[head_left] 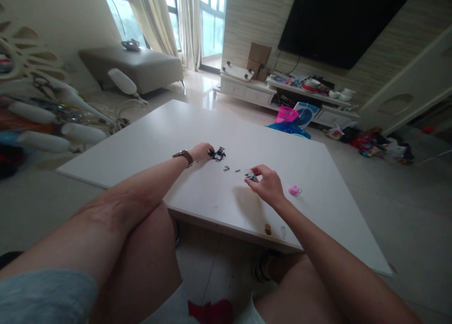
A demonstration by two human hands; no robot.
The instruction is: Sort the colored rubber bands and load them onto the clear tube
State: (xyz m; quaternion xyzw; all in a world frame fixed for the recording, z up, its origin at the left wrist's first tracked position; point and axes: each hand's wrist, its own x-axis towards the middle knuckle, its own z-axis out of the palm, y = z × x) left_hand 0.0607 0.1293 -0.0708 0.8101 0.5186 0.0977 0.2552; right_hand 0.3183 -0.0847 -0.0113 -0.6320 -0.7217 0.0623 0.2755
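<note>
We sit with our knees at the near edge of a white table (208,194), which spreads wide before us. Past it, a big dark TV (339,22) hangs on the wall, a grey bench (141,72) stands by the windows to the left, and a pink basket (286,113) sits on the floor just beyond the table's far edge. Our right hand (267,182) grasps a small can (250,174) over the middle of the table, thumb on the near side and fingers on the far side, its top facing up; we cannot tell whether its base touches the table. Our left hand (202,152), with a watch (184,157) at the wrist, reaches to the left edge of a black heap (220,154); whether its fingers pinch anything, we cannot tell. To the right of the can lies a pink trinket (294,190). Near the table's front edge we see a brown piece (268,229) and, just right of it, a clear piece (283,232). Between heap and can lie a black loop (226,168) and, smallest of all, a black sliver (238,170).
</note>
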